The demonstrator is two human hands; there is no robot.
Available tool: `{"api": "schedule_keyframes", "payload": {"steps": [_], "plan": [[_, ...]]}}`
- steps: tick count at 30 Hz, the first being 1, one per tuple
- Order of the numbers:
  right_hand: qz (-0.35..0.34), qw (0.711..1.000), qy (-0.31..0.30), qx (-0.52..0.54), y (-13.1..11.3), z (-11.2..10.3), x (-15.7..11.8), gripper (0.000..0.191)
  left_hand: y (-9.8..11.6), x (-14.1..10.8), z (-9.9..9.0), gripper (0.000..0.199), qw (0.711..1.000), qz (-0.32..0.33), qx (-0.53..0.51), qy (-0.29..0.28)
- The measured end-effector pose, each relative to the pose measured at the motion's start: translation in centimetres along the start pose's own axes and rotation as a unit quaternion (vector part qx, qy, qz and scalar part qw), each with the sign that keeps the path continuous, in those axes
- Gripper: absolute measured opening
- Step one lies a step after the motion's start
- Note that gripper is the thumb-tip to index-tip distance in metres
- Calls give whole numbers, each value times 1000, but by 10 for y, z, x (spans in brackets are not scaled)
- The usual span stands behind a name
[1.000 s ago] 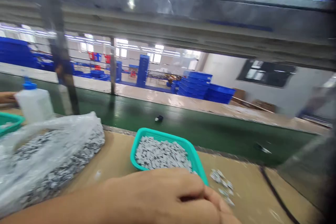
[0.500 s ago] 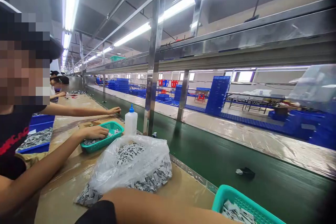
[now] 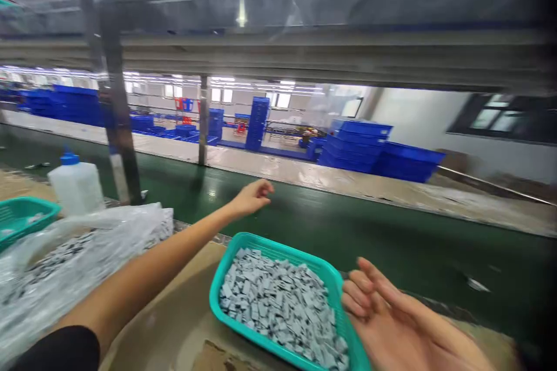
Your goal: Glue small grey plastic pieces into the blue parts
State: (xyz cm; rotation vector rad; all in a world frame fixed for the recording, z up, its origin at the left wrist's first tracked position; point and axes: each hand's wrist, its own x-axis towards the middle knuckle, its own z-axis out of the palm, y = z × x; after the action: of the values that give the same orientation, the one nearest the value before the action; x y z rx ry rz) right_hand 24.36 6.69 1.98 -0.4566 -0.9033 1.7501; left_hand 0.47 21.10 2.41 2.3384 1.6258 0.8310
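Note:
My left hand [image 3: 252,197] reaches out over the green conveyor belt [image 3: 304,214], its fingers loosely bent and thumb apart, with nothing visible between them. Beside the right rim of a teal plastic basket [image 3: 230,243] is my right hand [image 3: 387,313], palm partly turned up. Its fingers are half curled, and no object shows in it; motion blurs the picture. Many small grey-white plastic pieces [image 3: 278,301] fill the basket, which stands on the worktable between my forearms. A small dark and white part [image 3: 477,284] lies on the belt to the right.
A clear plastic bag [image 3: 130,226] of grey pieces lies left, partly behind my left forearm. Near it stand a white bottle with a blue cap [image 3: 76,185] and another teal basket [image 3: 30,206]. A metal post [image 3: 115,98] rises at the belt's edge. Blue crates [image 3: 357,145] are stacked beyond.
The view has swung right and down, bringing both hands and the full basket into sight. The co-worker has left the picture. The bag and bottle now appear farther left.

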Motion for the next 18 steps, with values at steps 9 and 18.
{"api": "schedule_keyframes", "payload": {"steps": [9, 18], "plan": [[2, 999, 53, 11, -4, 55, -27, 26, -86, 22, 56, 27, 996, -60, 50, -50], [13, 1000, -8, 10, -3, 69, -40, 55, -80, 19, 49, 18, 989, -126, -82, -11]]}}
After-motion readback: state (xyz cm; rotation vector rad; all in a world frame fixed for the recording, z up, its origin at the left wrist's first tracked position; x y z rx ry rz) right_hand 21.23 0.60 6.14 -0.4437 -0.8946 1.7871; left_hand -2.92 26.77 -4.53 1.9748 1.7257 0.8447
